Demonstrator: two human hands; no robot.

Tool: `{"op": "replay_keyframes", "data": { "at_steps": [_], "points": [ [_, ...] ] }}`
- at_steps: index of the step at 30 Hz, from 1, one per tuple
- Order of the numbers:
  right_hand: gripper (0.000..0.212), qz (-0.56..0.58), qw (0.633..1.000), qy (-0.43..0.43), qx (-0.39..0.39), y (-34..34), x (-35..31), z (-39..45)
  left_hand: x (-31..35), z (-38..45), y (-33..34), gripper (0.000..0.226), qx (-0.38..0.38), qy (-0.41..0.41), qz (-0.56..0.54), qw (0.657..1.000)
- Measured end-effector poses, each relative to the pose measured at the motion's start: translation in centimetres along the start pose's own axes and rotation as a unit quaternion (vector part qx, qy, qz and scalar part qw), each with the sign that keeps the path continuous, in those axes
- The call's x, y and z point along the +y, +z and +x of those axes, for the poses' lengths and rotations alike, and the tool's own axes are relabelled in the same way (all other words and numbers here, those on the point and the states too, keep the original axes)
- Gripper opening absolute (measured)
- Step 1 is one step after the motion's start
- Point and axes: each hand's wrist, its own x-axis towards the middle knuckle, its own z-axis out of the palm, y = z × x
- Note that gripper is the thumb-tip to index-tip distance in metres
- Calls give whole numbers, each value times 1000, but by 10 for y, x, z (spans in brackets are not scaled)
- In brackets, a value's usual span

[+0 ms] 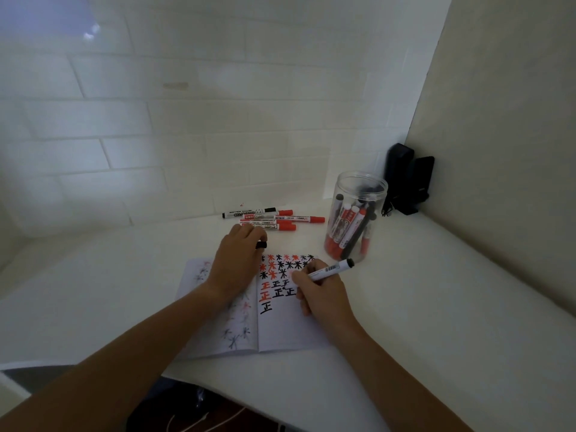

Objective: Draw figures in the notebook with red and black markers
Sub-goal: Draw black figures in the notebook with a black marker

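A: Where is the notebook [280, 332] sitting?

B: It is lying open on the white table [436, 291], near the front edge. The right page is carrying rows of red and black stars and a few block characters below them.

A: And the hands?

B: The right hand [321, 291] is pinching a black marker [330, 269] low on its barrel, the tail pointing toward two o'clock. The tip is hidden behind the fingers, so I cannot tell if it is touching the paper. The left hand [237, 260] is resting on the left page with its fingers curled around a small black cap [261, 245].

A: How is the marker likely handling?

B: Light, stiff and smooth, I'd judge, so a grip near the tip is giving the most control. The pages look thin and floppy; the flat weight of the left hand is probably what is keeping the book from sliding.

A: Spare colours?

B: Loose markers [274, 219] are lying at twelve o'clock from the notebook, and a clear jar [355, 213] of more is standing at one o'clock.
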Motion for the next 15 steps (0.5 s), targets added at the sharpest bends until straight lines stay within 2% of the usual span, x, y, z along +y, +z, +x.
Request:
{"op": "replay_keyframes", "data": {
  "at_steps": [2, 10, 15],
  "points": [
    [25, 11, 1000, -22, -2, -1, -1, -1, 6, -13, -8, 21, 7, 17, -33, 999],
    [11, 54, 995, -71, -42, -3, -15, -8, 15, -67, -37, 19, -13, -3, -163, 987],
    [15, 27, 995, -73, -57, -1, -21, -13, 22, -69, -47, 18, -13, -74, -305, 949]
  ]
}}
